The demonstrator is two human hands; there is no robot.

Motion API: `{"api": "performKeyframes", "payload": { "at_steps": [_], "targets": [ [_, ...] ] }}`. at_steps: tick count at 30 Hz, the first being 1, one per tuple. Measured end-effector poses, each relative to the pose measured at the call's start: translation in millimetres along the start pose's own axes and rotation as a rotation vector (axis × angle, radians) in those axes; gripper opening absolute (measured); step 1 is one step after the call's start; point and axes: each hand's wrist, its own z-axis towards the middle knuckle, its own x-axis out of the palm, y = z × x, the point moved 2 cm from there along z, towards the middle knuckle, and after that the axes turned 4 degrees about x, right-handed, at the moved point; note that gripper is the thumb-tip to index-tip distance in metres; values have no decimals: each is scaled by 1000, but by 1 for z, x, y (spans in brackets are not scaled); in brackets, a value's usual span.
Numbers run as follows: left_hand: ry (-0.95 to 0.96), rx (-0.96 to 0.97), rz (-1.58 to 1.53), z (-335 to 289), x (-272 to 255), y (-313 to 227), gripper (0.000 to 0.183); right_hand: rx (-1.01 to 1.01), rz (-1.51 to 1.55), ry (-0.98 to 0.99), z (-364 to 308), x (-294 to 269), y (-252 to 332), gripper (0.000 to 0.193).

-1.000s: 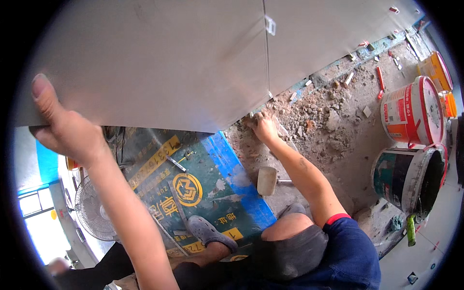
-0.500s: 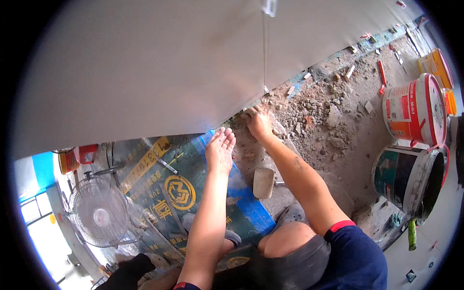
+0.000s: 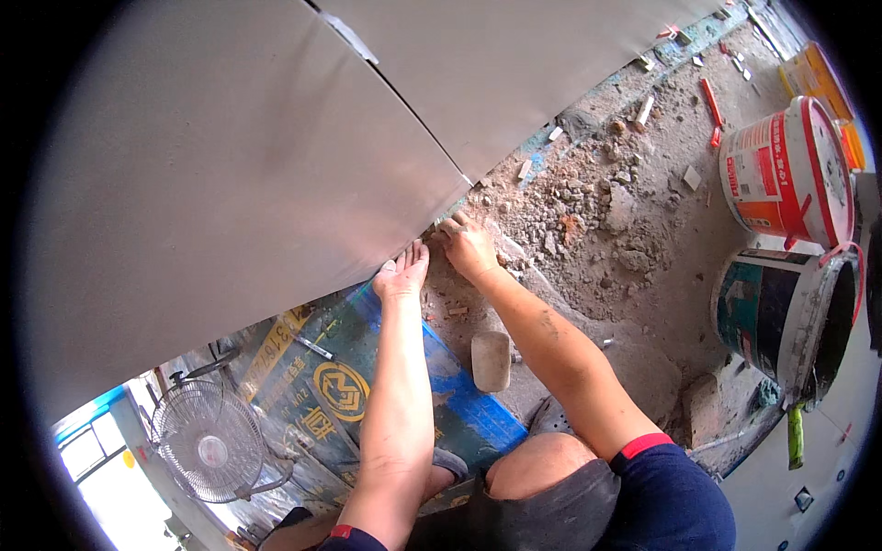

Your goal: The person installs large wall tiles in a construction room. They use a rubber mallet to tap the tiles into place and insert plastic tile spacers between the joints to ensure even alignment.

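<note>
Grey tile (image 3: 230,211), large and smooth, fills the upper left of the view; a second tile (image 3: 514,64) stands beside it on the right, a thin dark joint running between them. The lower corner of the left tile sits just above the rubble floor (image 3: 634,275), where the joint ends.

Left hand (image 3: 401,273): fingers extended and flat, tips touching the bottom edge of the tile near its corner. The grip is open; nothing is clasped in it.

Right hand (image 3: 469,246): fingers curled at the tile corner, just beside the left hand. The fingertips are pressed into the gap under the edge. Whether they pinch a small object there cannot be told.

Surroundings: the floor below the tiles is bare mortar with loose stones and debris. Small white spacers (image 3: 643,110) and red clips (image 3: 711,101) lie scattered along the base of the second tile. A rubber mallet (image 3: 491,360) lies on the floor between the forearms. A blue and dark printed sack (image 3: 367,386) is spread under the left arm. A white and red bucket (image 3: 781,170) lies on its side at the right, with a darker bucket (image 3: 781,317) just below it. A floor fan (image 3: 209,443) stands at lower left. The person crouches, one bare knee (image 3: 537,464) visible at the bottom.
</note>
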Motion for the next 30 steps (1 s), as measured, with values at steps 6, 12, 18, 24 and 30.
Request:
{"api": "performKeyframes", "payload": {
  "at_steps": [6, 12, 18, 24, 30],
  "targets": [
    [122, -23, 8, 3, 0, 5, 48, -62, -68, -29, -1, 8, -10, 19],
    [186, 123, -16, 53, -19, 7, 36, -69, -72, -40, 4, 3, 0, 14],
    [142, 119, 19, 44, -8, 12, 34, 3, -107, -7, 5, 4, -5, 14],
    [129, 27, -7, 34, -2, 1, 34, 18, -67, 18, 2, 4, 0, 13],
    [123, 15, 92, 23, 6, 0, 31, 49, -59, 34, 4, 0, 3, 12]
  ]
}}
